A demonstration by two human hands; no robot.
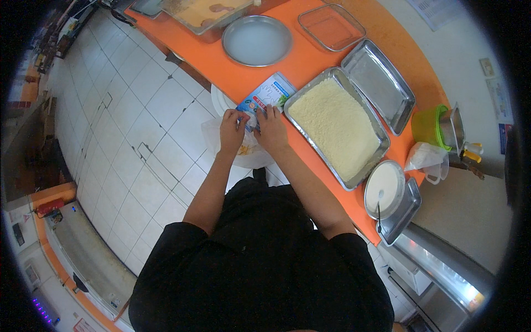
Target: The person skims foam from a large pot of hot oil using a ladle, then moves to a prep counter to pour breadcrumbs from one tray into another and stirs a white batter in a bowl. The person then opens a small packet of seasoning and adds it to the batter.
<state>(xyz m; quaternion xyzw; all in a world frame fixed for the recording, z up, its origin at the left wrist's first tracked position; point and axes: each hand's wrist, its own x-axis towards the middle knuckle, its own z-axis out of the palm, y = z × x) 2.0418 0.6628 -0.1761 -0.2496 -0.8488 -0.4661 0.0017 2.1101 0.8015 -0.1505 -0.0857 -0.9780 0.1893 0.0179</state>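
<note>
At the table's near edge lies a blue and white box of disposable gloves (269, 93). My left hand (233, 128) pinches a bit of thin clear plastic (251, 120) at the box's lower end. Resting over the box's near corner, my right hand (270, 129) has its fingers spread beside that plastic; whether it grips any is unclear. Below both hands is a bin with a translucent liner (213, 133) and yellowish scraps inside. To the right stands a metal tray of pale crumbs (332, 124).
A round metal pan (257, 40), a wire basket (332, 27) and an empty metal tray (379, 85) stand on the orange table (203, 54). At the right are a bowl of white batter (383, 189) with a spoon, a green container (429, 126) and a plastic jug (437, 168).
</note>
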